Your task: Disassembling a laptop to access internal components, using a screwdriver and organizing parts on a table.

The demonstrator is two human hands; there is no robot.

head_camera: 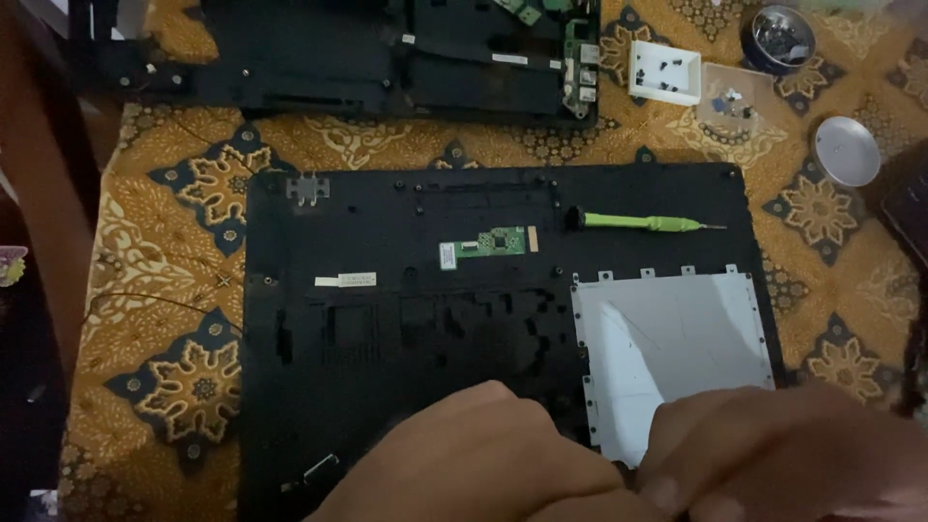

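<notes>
A black laptop case panel point(387, 319) lies face down on a patterned cloth, with a silver metal plate point(677, 338) fixed at its right side and a small green circuit board point(488, 245) near its middle. My left hand point(474, 459) and my right hand point(783, 454) meet at the panel's near edge, just below the silver plate. Both are blurred; their fingers are bunched together where they touch, and I cannot tell what, if anything, they pinch. A green-handled screwdriver point(643, 222) lies on the panel, far from both hands.
A second black laptop chassis point(387, 58) lies at the far edge. At the far right stand a white tray of screws point(665, 72), a clear plastic lid with small parts point(737, 101), a dark round tin point(778, 39) and a round silver lid point(847, 151).
</notes>
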